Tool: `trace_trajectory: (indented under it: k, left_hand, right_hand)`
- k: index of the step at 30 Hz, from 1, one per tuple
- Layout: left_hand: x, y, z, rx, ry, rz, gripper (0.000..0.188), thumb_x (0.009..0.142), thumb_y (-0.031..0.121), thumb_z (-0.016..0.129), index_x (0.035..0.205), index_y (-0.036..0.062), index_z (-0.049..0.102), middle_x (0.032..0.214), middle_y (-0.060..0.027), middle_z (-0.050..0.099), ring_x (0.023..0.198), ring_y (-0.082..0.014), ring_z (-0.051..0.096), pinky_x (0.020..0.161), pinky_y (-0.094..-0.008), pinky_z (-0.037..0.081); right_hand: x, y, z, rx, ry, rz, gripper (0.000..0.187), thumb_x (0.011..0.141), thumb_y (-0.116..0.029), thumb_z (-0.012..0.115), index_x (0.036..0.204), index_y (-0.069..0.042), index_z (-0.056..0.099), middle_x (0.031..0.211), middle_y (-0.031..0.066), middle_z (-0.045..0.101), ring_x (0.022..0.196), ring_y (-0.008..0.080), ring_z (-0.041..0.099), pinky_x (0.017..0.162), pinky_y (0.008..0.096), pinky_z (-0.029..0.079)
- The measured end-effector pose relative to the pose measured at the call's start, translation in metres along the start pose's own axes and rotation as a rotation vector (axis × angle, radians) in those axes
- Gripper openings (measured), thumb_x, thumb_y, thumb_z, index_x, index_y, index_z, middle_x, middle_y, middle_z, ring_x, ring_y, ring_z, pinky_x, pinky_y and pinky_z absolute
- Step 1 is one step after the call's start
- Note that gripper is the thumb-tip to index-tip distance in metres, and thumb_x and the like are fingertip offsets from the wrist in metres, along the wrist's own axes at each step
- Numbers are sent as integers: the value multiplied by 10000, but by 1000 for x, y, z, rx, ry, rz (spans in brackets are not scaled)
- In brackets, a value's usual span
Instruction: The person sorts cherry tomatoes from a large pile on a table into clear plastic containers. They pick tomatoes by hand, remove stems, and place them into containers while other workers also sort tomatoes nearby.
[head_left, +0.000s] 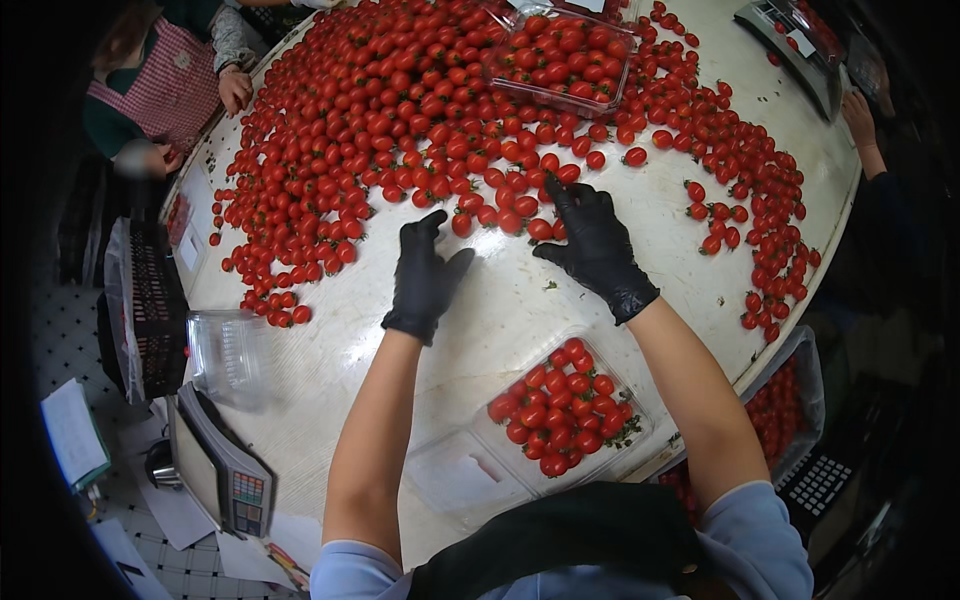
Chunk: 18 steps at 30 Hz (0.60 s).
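Gathering seemed the step in hand: the left hand [428, 280] and right hand [600, 248] (both black-gloved, spread, apparently holding nothing) stood at the near edge of the loose tomatoes [390, 115] on the worktop [480, 320], and the next move seemingly called for a light, curled grasp.

I can't tell from where I stand whether the right hand [592, 240] touches the tomatoes [526, 206] by its fingertips, and far ahead of it they run out of view. Well left of the left hand [426, 278], a co-worker's hand [163, 158] is partly blurred; behind the right hand, the forearm [690, 390] hides part of a lined crate [814, 395].
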<state>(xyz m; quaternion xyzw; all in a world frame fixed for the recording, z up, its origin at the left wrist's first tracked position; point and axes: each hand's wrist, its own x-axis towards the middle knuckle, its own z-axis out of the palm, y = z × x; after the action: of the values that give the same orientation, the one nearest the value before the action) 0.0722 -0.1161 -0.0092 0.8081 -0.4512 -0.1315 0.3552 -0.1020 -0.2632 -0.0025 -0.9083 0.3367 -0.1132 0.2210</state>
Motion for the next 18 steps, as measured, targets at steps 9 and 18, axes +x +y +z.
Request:
trace_trajectory:
  k: [9, 18]
  left_hand:
    - [29, -5, 41, -436, -289, -106, 560, 749, 40, 712, 1241, 76, 448, 1131, -69, 513, 892, -173, 567, 689, -277, 503]
    - [-75, 98, -12, -473, -77, 59, 384, 646, -3, 664, 1013, 53, 562, 1103, -121, 522, 984, -266, 552, 777, -319, 490]
  right_hand:
    - [28, -7, 14, 1068, -333, 134, 643, 642, -26, 732, 1228, -80, 474, 1146, 91, 512, 1043, 196, 532, 807, 325, 506]
    - [-81, -48, -49, 1346, -264, 125, 387, 747, -72, 728, 1092, -67, 553, 1045, 33, 569, 949, 120, 549, 823, 277, 474]
